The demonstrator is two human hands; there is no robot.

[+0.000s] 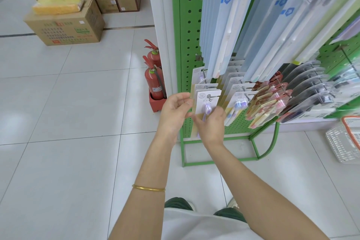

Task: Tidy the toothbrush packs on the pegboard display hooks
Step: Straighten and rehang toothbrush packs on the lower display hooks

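Low on the green pegboard (187, 25), the left hand (175, 110) pinched the edge of the front toothbrush pack (202, 101) and the right hand (212, 123) gripped its lower end on the leftmost hook (209, 97); best, I thought, to square it gently against the packs behind (204, 86) without tugging it off

Wide white tiled floor (68, 103) lies open left of and in front of a green perforated metal pegboard stand (190, 25). Two red fire extinguishers (154, 84) stand just beside its left edge. From upper hooks, long pale blue toothbrush packs (224, 25) hang down over the lower row. There, white card toothbrush packs (201, 103) hang close beside a neighbouring row of white card packs (233, 87), only a narrow gap between. A white plastic basket (342, 142) sits on the floor at right.
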